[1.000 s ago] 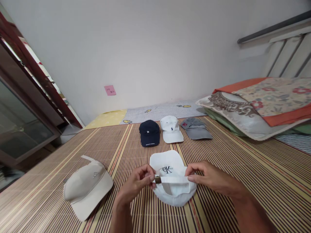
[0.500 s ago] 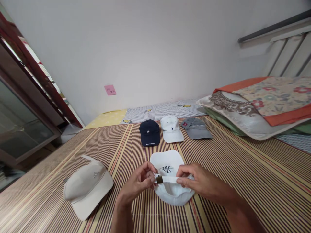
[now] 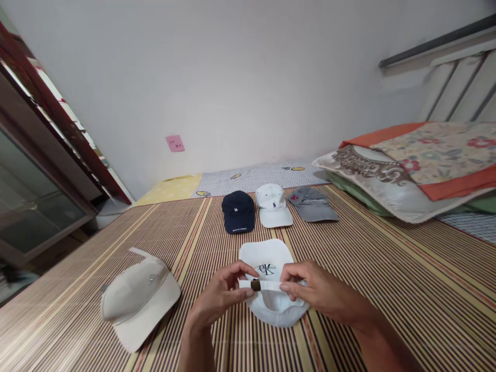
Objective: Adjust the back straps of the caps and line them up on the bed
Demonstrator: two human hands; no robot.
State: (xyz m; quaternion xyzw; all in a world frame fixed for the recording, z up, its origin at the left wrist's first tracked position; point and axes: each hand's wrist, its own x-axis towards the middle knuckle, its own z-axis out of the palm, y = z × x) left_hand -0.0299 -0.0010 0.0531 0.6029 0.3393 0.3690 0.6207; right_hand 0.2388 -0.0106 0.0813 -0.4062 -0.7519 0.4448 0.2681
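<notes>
A white baseball cap [image 3: 267, 253] with dark letters on its front lies before me, brim pointing away and back opening towards me. Its white adjusting strap [image 3: 269, 285] runs across the opening through a dark brownish buckle [image 3: 255, 285]. My left hand [image 3: 220, 292] is closed around the strap's left part at the buckle, thumb below and index finger above; its other fingers are partly hidden behind. With thumb and bent fingers, my right hand [image 3: 310, 287] pinches the strap's right part.
A beige cap [image 3: 135, 294] lies at the left, its strap sticking up. Farther back, a navy cap [image 3: 238, 212], a white cap [image 3: 273, 204] and a grey cap [image 3: 313, 204] stand in a row on the striped mat [image 3: 186, 222]. Folded bedding [image 3: 387, 181] lies at the right.
My left thumb and index finger have shifted slightly right, closer to the buckle, and the strap's left end now shows between them. My right hand has barely moved.
</notes>
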